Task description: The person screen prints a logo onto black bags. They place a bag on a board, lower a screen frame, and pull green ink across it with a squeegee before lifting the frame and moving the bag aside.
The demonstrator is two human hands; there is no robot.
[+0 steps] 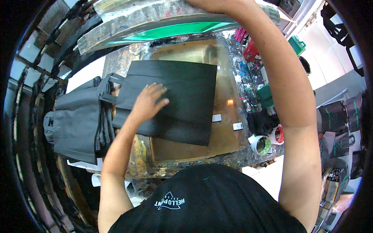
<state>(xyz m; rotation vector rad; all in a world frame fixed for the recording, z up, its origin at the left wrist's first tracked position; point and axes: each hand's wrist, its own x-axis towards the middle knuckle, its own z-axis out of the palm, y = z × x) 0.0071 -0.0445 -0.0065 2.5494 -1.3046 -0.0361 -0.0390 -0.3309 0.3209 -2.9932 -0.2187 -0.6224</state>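
Note:
A flat black bag (186, 93) of cloth-like material lies on the brownish printing board (229, 139) in front of me. My left hand (150, 103) rests on its left half with the fingers spread. Its handles reach left toward a stack of similar black bags (75, 124). At the top of the view, a screen printing frame (128, 33) is tilted up above the board's far side, its green mesh (167, 32) showing underneath. My right hand (213, 4) grips that frame's near edge; the picture's upper rim cuts off part of the hand.
Two small white tags (237, 126) lie on the board. Rolls of tape (260, 145) stand at its right corner, beside a dark cloth (262, 123). The table edge (233, 156) is paint-stained. Dark racks (37, 116) line the left; black bags (333, 116) hang at the right.

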